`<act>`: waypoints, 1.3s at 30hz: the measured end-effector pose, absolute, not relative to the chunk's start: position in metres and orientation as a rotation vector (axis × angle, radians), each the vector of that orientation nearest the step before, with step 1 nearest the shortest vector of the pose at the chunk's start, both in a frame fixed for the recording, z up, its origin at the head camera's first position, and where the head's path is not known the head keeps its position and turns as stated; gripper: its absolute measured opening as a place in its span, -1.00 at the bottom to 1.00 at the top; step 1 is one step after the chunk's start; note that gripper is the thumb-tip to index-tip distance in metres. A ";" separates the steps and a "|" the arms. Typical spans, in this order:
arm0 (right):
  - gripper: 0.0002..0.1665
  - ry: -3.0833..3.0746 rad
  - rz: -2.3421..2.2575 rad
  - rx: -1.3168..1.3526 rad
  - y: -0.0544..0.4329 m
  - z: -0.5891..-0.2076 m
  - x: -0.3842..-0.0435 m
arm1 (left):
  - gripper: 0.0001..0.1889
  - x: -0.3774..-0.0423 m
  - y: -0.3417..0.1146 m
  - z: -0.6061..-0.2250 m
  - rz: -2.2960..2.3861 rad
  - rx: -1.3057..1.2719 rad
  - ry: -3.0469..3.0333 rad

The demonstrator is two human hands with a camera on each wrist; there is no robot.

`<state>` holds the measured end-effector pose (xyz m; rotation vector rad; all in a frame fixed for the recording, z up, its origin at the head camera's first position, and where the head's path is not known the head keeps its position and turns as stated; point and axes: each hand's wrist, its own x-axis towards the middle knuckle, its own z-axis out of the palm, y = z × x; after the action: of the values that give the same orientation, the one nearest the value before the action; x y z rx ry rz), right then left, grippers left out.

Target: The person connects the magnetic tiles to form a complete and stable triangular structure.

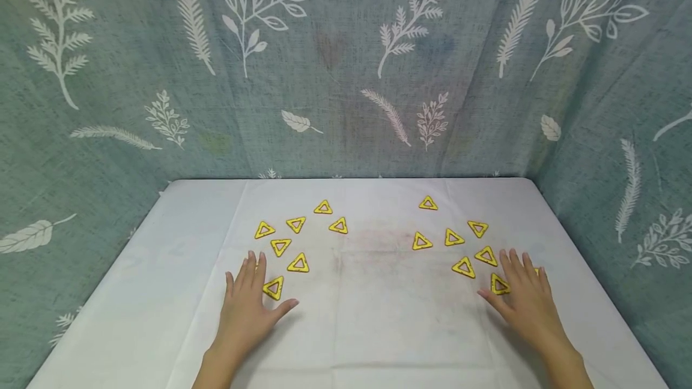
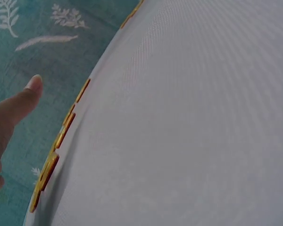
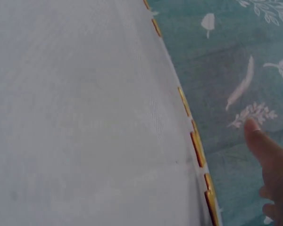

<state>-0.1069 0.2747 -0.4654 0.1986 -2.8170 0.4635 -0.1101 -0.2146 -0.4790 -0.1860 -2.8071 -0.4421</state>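
Two loose groups of yellow, hollow triangular pieces lie flat on the white table. Beside the left group, my left hand [image 1: 245, 308] is spread palm down with straight fingers and holds nothing; one triangle [image 1: 274, 287] lies between its index finger and thumb. My right hand [image 1: 530, 311] is likewise spread, close to the right group. It partly covers a triangle [image 1: 500, 284] and nearly hides another by its little finger. Whether either hand touches the pieces cannot be told. In the wrist views, the triangles [image 2: 48, 170] appear edge-on, beyond the left thumb [image 2: 19, 106] and right thumb [image 3: 264, 146].
A white cloth covers the table [image 1: 389, 329], with faint stains and fold lines. Grey-green fabric [image 1: 346, 107] with white leaf prints stands behind it and along both sides. More triangles lie farther back, such as one triangle [image 1: 323, 207] on the left and another triangle [image 1: 428, 203] on the right.
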 end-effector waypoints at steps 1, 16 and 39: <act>0.06 -2.795 0.482 0.213 0.277 -0.467 -0.107 | 0.17 -0.110 -0.216 -0.480 -0.476 -0.197 -2.790; -0.19 -2.726 0.715 0.084 0.290 -0.490 -0.107 | -0.05 -0.109 -0.230 -0.506 -0.815 -0.233 -2.603; -0.52 -2.660 0.692 0.024 0.287 -0.510 -0.109 | -0.54 -0.109 -0.227 -0.515 -0.730 -0.202 -2.631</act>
<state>-0.1092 0.2873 -0.5095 0.0240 -2.6601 0.6922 -0.1095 -0.2267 -0.5150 -0.2021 -2.6314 -0.7303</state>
